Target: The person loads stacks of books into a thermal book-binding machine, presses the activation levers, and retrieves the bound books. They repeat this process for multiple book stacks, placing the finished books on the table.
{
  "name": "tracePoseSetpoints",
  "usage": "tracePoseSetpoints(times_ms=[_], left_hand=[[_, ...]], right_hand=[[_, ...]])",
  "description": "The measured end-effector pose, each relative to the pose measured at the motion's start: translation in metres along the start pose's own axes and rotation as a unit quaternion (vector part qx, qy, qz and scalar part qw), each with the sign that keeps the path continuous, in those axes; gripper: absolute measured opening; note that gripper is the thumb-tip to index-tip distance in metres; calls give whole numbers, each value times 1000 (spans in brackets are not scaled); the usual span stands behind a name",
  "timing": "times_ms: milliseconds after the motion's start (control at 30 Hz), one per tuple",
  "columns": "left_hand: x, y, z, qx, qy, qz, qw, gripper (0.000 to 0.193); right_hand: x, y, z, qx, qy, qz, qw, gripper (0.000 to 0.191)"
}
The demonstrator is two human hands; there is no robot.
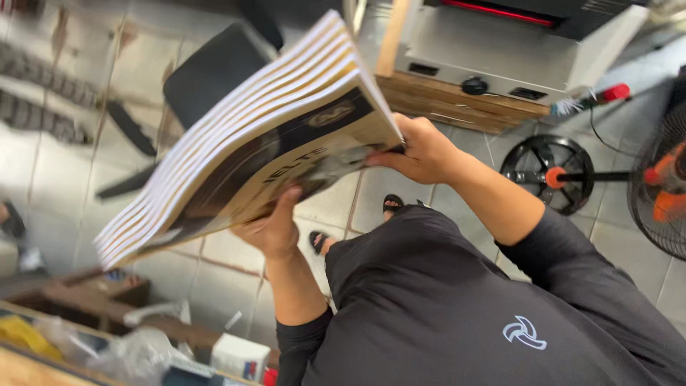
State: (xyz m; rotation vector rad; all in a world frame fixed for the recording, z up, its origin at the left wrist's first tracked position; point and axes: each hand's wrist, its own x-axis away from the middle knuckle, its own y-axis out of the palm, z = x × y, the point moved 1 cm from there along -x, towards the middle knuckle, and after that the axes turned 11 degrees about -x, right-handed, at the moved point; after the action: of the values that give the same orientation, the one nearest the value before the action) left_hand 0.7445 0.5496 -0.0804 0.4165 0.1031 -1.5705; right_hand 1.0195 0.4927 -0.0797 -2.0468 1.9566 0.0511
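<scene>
stack (250,136) of booklets in mid-air over the floor (429,193), long axis lower-left to upper-right | my left hand (275,229) props it from under the near edge | my right hand (421,150) grips its right corner

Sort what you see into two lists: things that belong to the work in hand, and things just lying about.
In hand:
- stack of booklets, tilted, carried off the floor
- left hand, under its lower edge
- right hand, grip on its corner

Lying about:
- machine with a black knob on a wooden pallet
- floor fan
- black chair
- small box
</scene>
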Motion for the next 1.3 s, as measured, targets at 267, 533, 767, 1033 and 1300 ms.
tracePoseSetpoints(times_ms=[267,533,767,1033,1300], left_hand=[[20,174,-114,-65,-187,-244,949,42],[42,307,-276,-133,-284,-380,870,57],[26,404,-350,-424,-320,-508,678,70],[45,428,-377,-371,-226,-443,784,55],[169,256,-315,-560,-404,-677,256,74]], right_hand=[[146,-82,93,-100,212,265,935,39],[192,-141,218,-232,302,387,840,48],[181,-213,284,-279,386,426,770,57],[202,-273,338,-418,388,411,711,52],[232,-297,372,-412,398,375,729,50]])
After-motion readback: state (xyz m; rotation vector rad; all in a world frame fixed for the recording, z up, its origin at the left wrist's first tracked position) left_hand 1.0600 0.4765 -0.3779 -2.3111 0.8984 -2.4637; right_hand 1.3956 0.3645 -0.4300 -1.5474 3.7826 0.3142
